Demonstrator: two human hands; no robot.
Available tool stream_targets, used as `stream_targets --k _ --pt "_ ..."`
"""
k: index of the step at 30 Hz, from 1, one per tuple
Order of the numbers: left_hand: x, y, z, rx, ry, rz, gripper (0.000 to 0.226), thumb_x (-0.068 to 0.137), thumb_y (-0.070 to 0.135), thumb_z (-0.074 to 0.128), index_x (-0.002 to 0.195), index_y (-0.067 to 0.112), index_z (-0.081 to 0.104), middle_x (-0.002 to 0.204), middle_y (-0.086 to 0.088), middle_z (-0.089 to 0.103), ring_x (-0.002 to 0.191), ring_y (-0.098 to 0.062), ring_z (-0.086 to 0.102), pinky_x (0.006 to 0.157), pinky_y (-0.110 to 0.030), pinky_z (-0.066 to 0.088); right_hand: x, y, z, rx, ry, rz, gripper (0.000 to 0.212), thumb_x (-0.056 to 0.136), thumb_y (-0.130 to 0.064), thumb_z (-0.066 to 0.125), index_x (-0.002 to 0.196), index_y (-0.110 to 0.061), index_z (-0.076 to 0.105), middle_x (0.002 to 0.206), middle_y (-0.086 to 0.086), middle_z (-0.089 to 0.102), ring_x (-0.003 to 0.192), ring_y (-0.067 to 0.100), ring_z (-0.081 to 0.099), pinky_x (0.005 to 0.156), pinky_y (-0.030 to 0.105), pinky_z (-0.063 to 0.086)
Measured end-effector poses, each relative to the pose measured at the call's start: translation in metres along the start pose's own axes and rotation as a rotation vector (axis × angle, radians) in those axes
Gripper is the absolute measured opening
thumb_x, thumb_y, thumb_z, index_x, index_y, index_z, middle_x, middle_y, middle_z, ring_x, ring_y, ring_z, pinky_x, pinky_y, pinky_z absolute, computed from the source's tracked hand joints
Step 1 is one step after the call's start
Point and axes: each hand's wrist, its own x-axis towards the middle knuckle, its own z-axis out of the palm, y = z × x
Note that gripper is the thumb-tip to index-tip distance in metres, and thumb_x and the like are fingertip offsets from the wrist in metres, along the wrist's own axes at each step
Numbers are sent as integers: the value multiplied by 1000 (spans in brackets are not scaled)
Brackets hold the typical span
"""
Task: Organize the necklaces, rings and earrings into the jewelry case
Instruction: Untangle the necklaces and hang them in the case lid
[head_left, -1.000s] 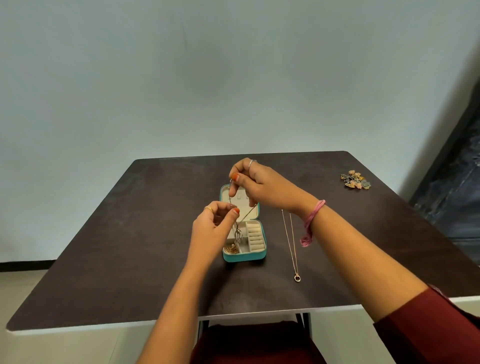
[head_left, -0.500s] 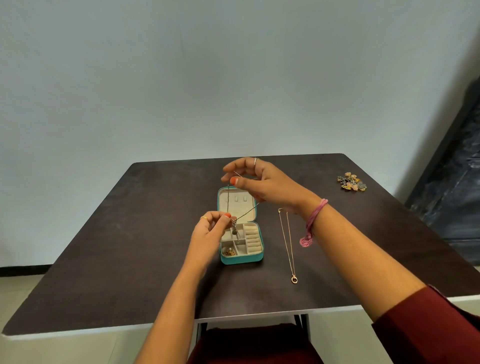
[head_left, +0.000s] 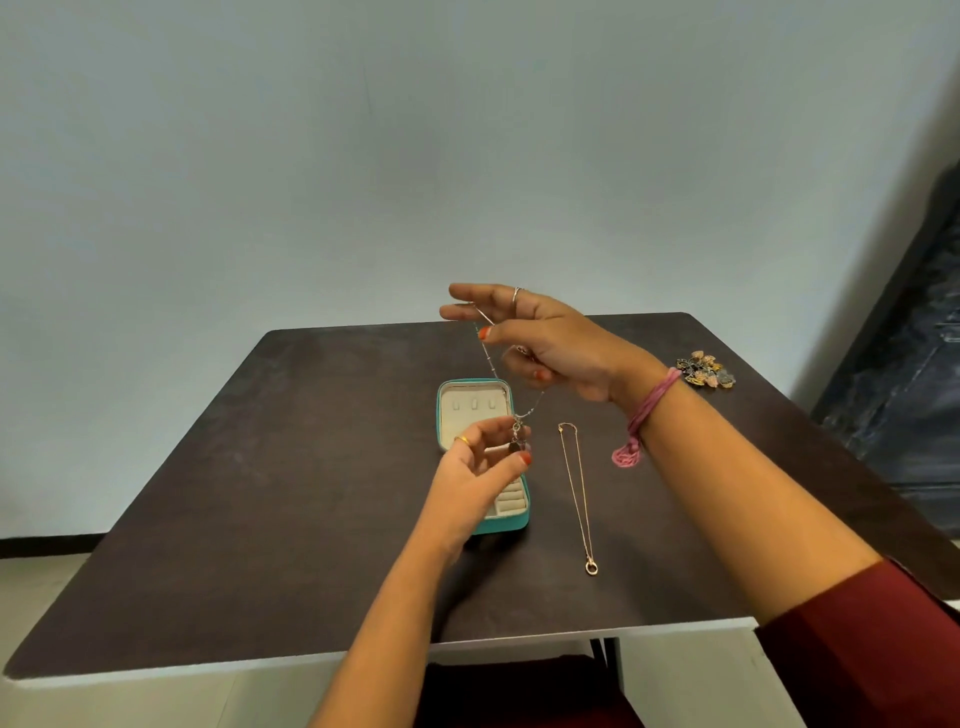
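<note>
The silver necklace (head_left: 511, 400) has been raised higher above the case (head_left: 457, 387) by the right hand (head_left: 540, 338), while the left hand (head_left: 480, 462) has been loosened around its pendant.

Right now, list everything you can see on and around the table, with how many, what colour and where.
jewelry case: one, teal, cream lining, open at table centre
silver necklace: one, held in the air above the case
gold necklace: one, laid straight, right of the case
charm pile: one, multicoloured, far right corner
table: one, dark brown
left hand: at the silver necklace's pendent
right hand: pinches the chain, pink thread at wrist
</note>
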Motion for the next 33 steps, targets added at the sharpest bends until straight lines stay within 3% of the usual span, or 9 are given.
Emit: stream_targets --k 4,8,13,17,21,23,25,28,33 --pt "2 -1 17 -19 109 41 26 84 1 66 105 17 61 104 -1 70 94 -9 67 86 -22 53 -5 -9 -8 0 9 -19 44 99 -6 41 139 -22 43 133 -9 58 36 4 32 36 14 27" --pt "-1 0 21 -35 128 65 19 90 4 59 104 15 65 100 -1 73 97 -15 70 84 -25 55 -14 -11 -20 57 73 -64 37 100 -12 43 136 -20 47 128 -5 62 41 8 48 35 15 36" --pt "-7 8 17 -102 73 52 23 92 1 54 109 11 66 103 -4 73 97 -17 70 81 -21 55 -24 -11 -44 206 217 -80 35 99 -5 42 131 -13 52 121 3 67 63 12 67 53 22 54" --pt "-9 14 4 198 130 151 24 91 8 59 104 27 67 94 15 72 93 -2 68 80 -16 53 -34 -4 -62 211 294 -59 43 95 5 34 130 -12 54 120 4 67 77 19 72 66 30 59" --pt "-14 26 -3 465 194 265 24 94 11 56 108 30 63 95 25 61 84 18 60 64 -4 46 -43 5 -69 147 300 -66 32 95 -5 50 124 -15 59 105 2 72 67 13 68 58 21 53" --pt "-14 32 -6 504 229 305 26 94 12 55 104 35 62 95 26 60 87 16 60 65 -8 49 -45 11 -70 267 341 -84 32 92 -6 56 122 -13 60 94 2 71 53 6 60 52 17 50" --pt "-12 37 -8 506 259 324 27 94 15 57 99 41 62 96 24 65 90 4 64 71 -20 54 -46 17 -70 355 343 -52 33 90 -5 58 122 -13 60 94 3 71 35 2 45 39 10 40" --pt "-10 45 -8 522 295 353 27 94 15 56 97 40 63 95 18 68 89 -1 65 71 -22 55 -51 25 -71 144 253 72 32 87 -5 61 118 -13 63 93 1 73 28 3 34 30 9 28" --pt "-5 57 -19 556 314 394 22 93 11 58 107 26 66 94 16 67 87 10 62 66 -6 48 -55 31 -78 -285 108 209 22 82 -19 70 104 -16 73 78 -3 71 44 4 44 45 15 41"
